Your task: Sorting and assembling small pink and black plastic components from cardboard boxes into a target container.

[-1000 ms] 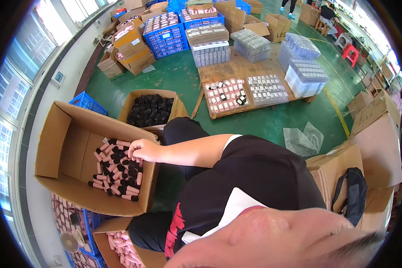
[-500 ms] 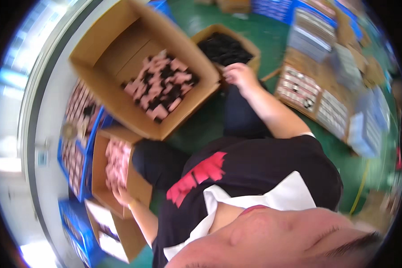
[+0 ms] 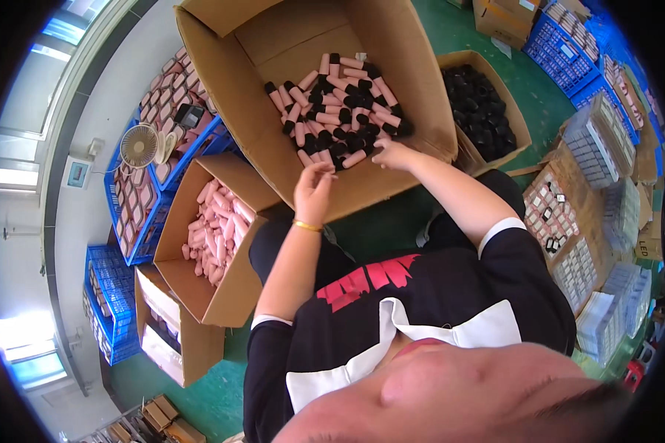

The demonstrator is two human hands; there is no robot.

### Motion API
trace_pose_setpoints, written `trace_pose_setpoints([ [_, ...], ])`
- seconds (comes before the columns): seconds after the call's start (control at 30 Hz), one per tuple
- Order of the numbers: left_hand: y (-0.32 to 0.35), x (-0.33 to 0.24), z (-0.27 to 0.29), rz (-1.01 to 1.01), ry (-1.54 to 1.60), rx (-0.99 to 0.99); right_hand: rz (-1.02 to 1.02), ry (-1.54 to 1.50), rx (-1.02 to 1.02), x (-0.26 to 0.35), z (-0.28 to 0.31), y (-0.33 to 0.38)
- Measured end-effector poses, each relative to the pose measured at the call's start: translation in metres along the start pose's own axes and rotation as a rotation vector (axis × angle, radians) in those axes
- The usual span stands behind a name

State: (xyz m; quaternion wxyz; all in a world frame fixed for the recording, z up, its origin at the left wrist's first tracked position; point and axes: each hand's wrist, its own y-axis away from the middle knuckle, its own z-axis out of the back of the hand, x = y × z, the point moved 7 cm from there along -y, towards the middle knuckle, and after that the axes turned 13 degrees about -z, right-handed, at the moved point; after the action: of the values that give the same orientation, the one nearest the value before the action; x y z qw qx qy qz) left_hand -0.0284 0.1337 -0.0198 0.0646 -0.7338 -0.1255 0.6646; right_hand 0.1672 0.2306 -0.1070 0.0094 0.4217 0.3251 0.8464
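Both hands at the near edge of the big cardboard box [image 3: 273, 140], which is tipped toward the person and holds a pile of pink tubes with black caps [image 3: 340, 111]. Left hand [image 3: 314, 193] sits against the box's front wall, just below the pile, fingers curled; cannot tell if it grips anything. Gold bangle [image 3: 307, 226] on that wrist. Right hand [image 3: 391, 153] is at the lower right edge of the pile, fingers bent down onto the tubes, touching them; a firm grasp isn't visible.

Just right of the big box: smaller carton of loose black caps [image 3: 480, 111]. Left of the person's knee: open carton of uncapped pink tubes [image 3: 214, 229]. Further left, blue crates [image 3: 137, 214] with more pink parts, and a small white fan [image 3: 139, 145] on one of them. Right side: trays of small parts [image 3: 561, 229] on cardboard. All of it stands on a green floor [image 3: 377, 221].
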Motion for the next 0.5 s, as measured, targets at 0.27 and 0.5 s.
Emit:
trace_pose_setpoints([
  [0.27,0.018,0.080,-0.014,0.642,-0.009,0.218,0.006,0.693,-0.296,0.010,-0.016,-0.097],
  [0.5,0.026,0.085,-0.048,0.513,-0.067,0.464,0.094,1.018,-0.328,-0.006,-0.034,-0.141],
])
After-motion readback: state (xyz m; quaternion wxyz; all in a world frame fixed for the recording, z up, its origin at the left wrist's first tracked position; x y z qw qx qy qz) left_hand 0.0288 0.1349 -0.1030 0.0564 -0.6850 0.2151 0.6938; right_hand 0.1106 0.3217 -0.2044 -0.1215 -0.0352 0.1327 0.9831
